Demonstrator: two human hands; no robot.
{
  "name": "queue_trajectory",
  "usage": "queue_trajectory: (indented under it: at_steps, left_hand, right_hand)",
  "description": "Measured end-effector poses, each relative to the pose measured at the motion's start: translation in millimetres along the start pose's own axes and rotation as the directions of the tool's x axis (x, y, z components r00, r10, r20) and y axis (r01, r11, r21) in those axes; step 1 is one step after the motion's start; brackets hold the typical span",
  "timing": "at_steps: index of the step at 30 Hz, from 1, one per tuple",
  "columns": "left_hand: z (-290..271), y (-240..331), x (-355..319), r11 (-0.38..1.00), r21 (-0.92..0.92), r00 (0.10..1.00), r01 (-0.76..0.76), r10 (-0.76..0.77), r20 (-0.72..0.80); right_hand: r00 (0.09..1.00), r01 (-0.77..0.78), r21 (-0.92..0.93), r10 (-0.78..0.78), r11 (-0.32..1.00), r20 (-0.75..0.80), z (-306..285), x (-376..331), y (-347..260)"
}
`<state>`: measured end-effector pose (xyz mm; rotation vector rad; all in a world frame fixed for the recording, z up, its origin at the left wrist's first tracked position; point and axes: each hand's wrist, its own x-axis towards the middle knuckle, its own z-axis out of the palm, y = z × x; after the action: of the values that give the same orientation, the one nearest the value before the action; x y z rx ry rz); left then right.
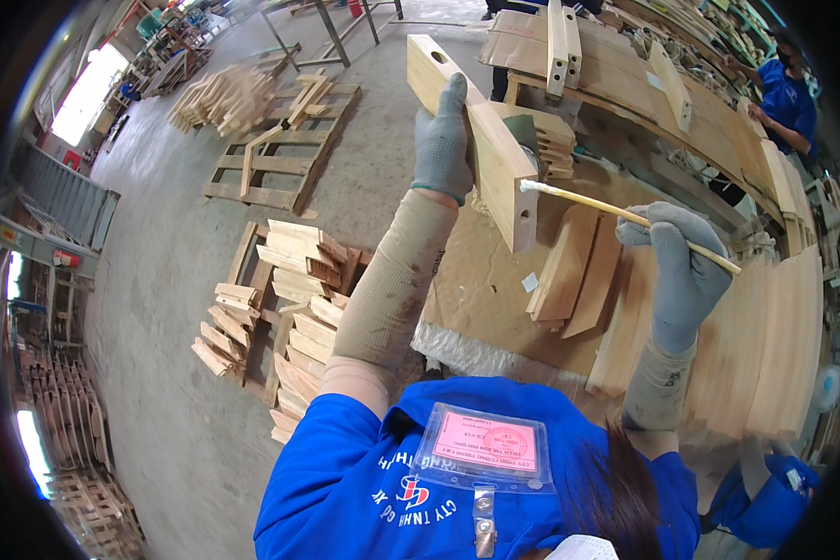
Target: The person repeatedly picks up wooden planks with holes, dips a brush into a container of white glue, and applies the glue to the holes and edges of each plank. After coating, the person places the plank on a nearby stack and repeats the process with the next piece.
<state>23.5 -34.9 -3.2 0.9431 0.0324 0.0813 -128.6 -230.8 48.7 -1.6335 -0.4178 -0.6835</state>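
Observation:
My left hand [442,147], in a grey glove, grips a pale wooden board [501,159] and holds it tilted up in front of me. The board has an oval slot near its far end and small round holes in its near end. My gloved right hand [686,266] is closed around a thin stick brush [593,203] with a white, wet-looking tip. That tip is at the board's near end, close to a hole; whether it touches the wood I cannot tell. Below the board lies a cardboard-covered work surface [471,313].
Loose boards [569,266] lie beside the cardboard, with a row of long planks [756,345] at the right. Stacked wood pieces [299,252] and a pallet [275,163] stand on the floor at left. A co-worker in blue [786,103] is at the far-right bench [625,79].

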Motion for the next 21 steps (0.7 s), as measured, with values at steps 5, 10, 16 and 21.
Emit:
queue_trajectory:
  at_steps: [5, 10, 16, 21]
  left_hand:
    - [-4, 0, 6, 1.0, -0.004, 0.999, -0.021, 0.021, -0.05]
    - [-4, 2, 8, 0.999, -0.034, 0.999, -0.004, 0.003, -0.041]
    - [-4, -2, 9, 0.999, -0.042, 1.0, 0.008, -0.009, -0.03]
    - [-5, -4, 9, 0.999, -0.042, 0.998, 0.027, -0.029, -0.057]
  right_hand:
    - [0.982, 0.014, -0.059, -0.024, 0.998, -0.187, -1, -9, -4]
    - [0.987, -0.04, -0.073, 0.028, 0.997, -0.156, -11, -13, -9]
    - [0.997, -0.057, -0.071, 0.053, 0.996, -0.057, -6, -13, -9]
    - [1.0, -0.008, -0.107, 0.01, 0.994, 0.019, -13, -12, -9]
